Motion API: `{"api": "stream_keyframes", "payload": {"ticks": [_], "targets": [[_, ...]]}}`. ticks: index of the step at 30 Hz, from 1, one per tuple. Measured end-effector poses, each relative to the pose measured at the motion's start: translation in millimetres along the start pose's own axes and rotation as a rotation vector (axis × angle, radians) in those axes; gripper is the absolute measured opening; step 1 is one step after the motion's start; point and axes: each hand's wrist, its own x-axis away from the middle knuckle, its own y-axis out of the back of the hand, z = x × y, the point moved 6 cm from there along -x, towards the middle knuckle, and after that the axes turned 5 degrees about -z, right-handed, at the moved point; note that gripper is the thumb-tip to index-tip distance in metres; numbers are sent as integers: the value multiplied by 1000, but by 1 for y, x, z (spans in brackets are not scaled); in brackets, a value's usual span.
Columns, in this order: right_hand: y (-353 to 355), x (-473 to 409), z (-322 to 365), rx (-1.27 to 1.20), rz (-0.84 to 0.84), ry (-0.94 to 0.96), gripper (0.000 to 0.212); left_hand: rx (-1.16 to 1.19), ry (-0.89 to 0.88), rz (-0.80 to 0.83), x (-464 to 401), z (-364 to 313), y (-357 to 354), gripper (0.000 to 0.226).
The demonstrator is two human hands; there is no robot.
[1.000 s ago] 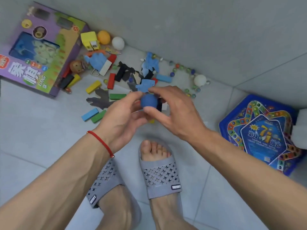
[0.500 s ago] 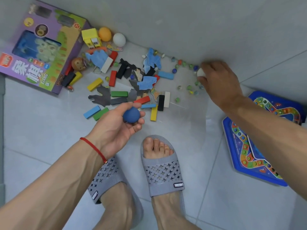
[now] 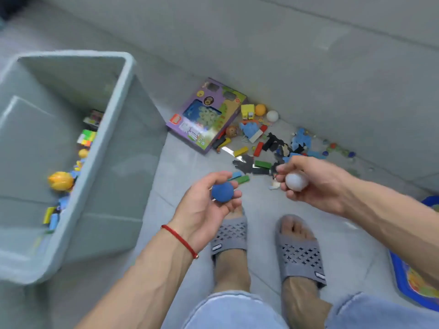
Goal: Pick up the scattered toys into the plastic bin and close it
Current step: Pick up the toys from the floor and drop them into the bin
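Note:
My left hand (image 3: 204,210) holds a blue ball (image 3: 222,191) in its curled fingers, palm up, above the floor. My right hand (image 3: 313,184) grips a white ball (image 3: 296,181). A grey plastic bin (image 3: 114,129) stands open at the left, with a yellow duck (image 3: 60,181), blocks and other toys along its right inner side. Scattered toys lie by the wall beyond my hands: colored blocks (image 3: 240,151), dark and blue puzzle pieces (image 3: 273,141), marbles (image 3: 332,146), an orange ball (image 3: 260,109) and a white ball (image 3: 272,116).
A purple toy box (image 3: 202,115) lies flat on the floor between bin and toy pile. A blue board game box (image 3: 413,279) sits at the right edge. My two feet in grey slippers (image 3: 300,257) stand below my hands. A grey wall runs behind the toys.
My right hand has picked the white ball off the floor near the wall and drawn it back. The view has swung left, bringing the bin into sight. My left hand still holds the blue ball.

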Motion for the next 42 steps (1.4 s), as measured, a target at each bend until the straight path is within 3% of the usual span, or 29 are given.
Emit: {"api": "stream_keyframes", "payload": {"ticks": [5,9,13,17,24,29,33,39,42], "targets": [[-169,63,58,334,285,158,20,260,-297,-173,79,-94,119,15],[-291,116,83,304,524,349,10,325,-552,-377,147,-155,198,11],[-339,139,72,541,518,396,28,271,-634,-464,177,-176,219,11],[-259,119,73,807,418,480,27,150,-642,-372,154,-154,181,36],[31,39,59,1325,-304,369,24,-367,-322,-17,55,-47,33,28],[165,10,-14,1246,-500,187,24,-672,-170,140,-12,16,-60,27],[201,-32,-48,1177,-583,251,29,-778,-103,223,-57,52,-112,26],[173,-96,-58,1222,-548,534,33,-769,-29,194,-108,91,-141,26],[159,-118,-63,1186,-548,606,25,-781,-3,169,-127,107,-136,24]]}}
